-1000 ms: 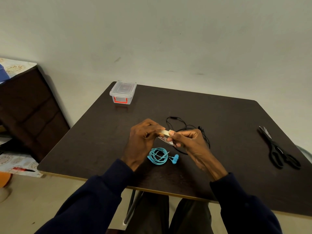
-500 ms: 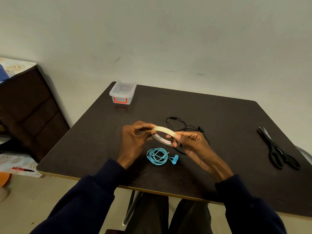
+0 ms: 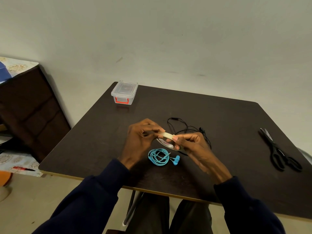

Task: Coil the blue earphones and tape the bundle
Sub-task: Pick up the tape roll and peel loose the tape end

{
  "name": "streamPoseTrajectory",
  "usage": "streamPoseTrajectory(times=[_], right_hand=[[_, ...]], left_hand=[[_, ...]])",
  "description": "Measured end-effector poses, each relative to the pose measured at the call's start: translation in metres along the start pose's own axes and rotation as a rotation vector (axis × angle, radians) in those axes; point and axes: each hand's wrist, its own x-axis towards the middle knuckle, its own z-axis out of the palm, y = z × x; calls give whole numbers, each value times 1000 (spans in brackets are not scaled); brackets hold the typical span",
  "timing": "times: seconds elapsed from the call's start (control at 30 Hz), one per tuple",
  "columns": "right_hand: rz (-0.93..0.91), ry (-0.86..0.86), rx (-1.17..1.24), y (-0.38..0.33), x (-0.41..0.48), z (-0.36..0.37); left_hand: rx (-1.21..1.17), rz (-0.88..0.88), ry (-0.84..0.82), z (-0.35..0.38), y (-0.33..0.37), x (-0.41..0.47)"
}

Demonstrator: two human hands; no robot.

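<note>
Hands (image 3: 166, 139) on tape roll (image 3: 167, 135)

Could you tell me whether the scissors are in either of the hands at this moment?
No, the scissors lie alone at the table's right side, while both the left hand and right hand hold the tape roll.

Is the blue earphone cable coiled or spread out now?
Coiled. The blue earphones lie on the table as a round bundle of loops, with the earbuds sticking out to the side. No tape is visible on them.
</note>
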Motion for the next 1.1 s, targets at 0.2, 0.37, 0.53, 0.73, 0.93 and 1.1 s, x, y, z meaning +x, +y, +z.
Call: streamPoseTrajectory(times=[0.2,0.37,0.53,0.73,0.93,1.1], right_hand=[[4,-33,85,4,-3,-6],[-3,-50,114,3,-2,-6],[-10,-11,57,0,0,1],[-44,45,-121,-2,4,11],[-22,12,-56,1,1,12],[21,-46,65,0,-6,2]], left_hand=[[-130,-111,106,4,-13,-7],[-347,-258,138,6,-19,-10],[-314,-245,114,5,-23,-11],[-99,-77,105,4,-21,-11],[-2,-6,115,3,-16,-13],[-65,-53,160,2,-18,-16]])
